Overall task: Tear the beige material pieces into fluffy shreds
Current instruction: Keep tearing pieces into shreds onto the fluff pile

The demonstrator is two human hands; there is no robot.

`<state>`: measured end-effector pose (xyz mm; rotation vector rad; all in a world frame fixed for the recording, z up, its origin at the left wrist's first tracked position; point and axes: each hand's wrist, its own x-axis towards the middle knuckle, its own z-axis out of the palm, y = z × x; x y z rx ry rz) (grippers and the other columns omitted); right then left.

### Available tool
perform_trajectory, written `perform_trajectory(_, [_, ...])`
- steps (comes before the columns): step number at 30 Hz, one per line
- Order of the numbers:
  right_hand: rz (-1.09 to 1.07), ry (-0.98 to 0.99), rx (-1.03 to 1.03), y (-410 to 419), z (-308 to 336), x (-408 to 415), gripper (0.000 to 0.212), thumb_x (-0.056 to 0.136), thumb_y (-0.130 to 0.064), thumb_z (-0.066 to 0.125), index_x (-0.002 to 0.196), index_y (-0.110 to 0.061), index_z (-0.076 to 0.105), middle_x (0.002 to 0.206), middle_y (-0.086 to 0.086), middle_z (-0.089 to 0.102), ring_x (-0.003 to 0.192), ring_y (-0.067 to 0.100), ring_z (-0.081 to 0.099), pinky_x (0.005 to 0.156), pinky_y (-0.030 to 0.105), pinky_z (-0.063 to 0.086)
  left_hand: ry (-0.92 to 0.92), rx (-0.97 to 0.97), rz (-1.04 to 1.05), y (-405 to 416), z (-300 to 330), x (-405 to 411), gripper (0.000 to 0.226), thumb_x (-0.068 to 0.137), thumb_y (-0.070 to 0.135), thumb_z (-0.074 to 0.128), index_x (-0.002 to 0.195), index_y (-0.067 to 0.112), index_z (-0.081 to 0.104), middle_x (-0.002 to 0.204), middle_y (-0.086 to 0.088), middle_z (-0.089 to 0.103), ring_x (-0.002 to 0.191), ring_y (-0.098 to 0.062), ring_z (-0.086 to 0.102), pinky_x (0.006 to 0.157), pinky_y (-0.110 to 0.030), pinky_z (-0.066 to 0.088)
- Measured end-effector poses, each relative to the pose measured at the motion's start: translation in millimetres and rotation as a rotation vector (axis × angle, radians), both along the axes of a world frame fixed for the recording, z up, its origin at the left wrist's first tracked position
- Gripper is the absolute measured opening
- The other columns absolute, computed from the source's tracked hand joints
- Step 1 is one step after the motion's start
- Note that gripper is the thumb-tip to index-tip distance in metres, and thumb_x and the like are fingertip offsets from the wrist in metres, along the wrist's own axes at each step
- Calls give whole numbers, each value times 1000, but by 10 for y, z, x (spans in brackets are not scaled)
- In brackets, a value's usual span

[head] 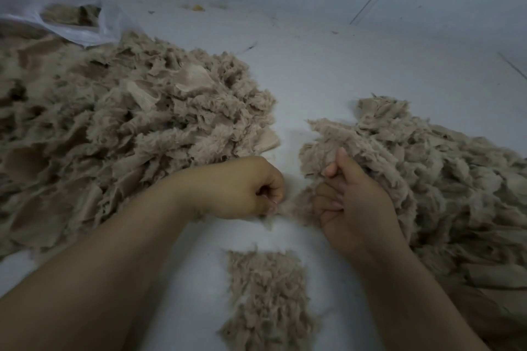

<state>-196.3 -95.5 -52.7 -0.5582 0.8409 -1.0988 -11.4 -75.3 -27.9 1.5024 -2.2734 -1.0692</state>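
Observation:
A beige material piece (291, 206) stretches between my two hands just above the white surface. My left hand (245, 188) grips its left end in a closed fist. My right hand (350, 194) holds the right end, fingers curled round a fluffy clump that joins the right pile. Below the hands lies a small heap of fluffy shreds (268, 296). A large pile of beige pieces (119, 128) fills the left side, and another pile (445, 179) spreads on the right.
A white plastic bag (57, 3) with beige material inside lies at the back left. The white surface (328, 65) runs to a wall at the back, with small scraps (196, 7) near it.

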Motion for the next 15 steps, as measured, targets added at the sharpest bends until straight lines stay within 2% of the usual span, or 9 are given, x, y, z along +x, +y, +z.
perform_trajectory(2, [2,-25,10,5,17,7,45,102,-35,50,65,-11,50,48,-6,20,36,5,18,32,17,24,-92,-38,4,-26,-2,52,25,88,1,59,68,15,55,53,16,50,48,-2,42,49,-15,34])
perform_trajectory(5, [-3,-22,9,13,32,20,44,102,-35,51,64,-12,50,47,-6,22,36,5,19,32,17,24,-270,-103,33,-52,1,107,18,86,3,59,70,12,56,63,5,53,54,-5,46,56,-32,41])
perform_trajectory(7, [-4,0,3,20,21,36,43,101,-35,52,65,-11,50,47,-7,22,36,5,20,32,17,24,-357,-175,82,-56,-10,74,13,83,5,58,72,13,56,70,-1,54,63,-16,50,60,-38,45])
perform_trajectory(9, [3,7,9,23,3,48,43,101,-36,52,66,-11,51,48,-6,22,36,5,20,33,17,24,-331,-283,150,-24,-29,-25,14,83,20,63,76,21,51,77,3,52,71,-20,51,63,-37,48])
perform_trajectory(12, [7,2,30,6,-5,39,43,101,-37,52,67,-11,51,46,-7,24,35,5,21,33,17,26,-341,-371,139,25,-116,-183,48,75,65,64,98,27,47,92,9,51,80,-14,52,61,-32,43])
perform_trajectory(13, [7,-1,36,2,-4,38,43,101,-37,52,67,-11,50,46,-7,24,35,5,22,33,17,26,-404,-410,116,31,-160,-231,53,75,70,60,101,26,44,94,10,50,82,-15,53,59,-30,38])
perform_trajectory(15, [3,-19,45,-2,-6,46,43,102,-37,50,68,-11,50,45,-7,26,35,4,22,33,16,26,-435,-503,132,37,-223,-305,43,84,64,55,93,26,36,92,8,46,83,-17,52,53,-29,26])
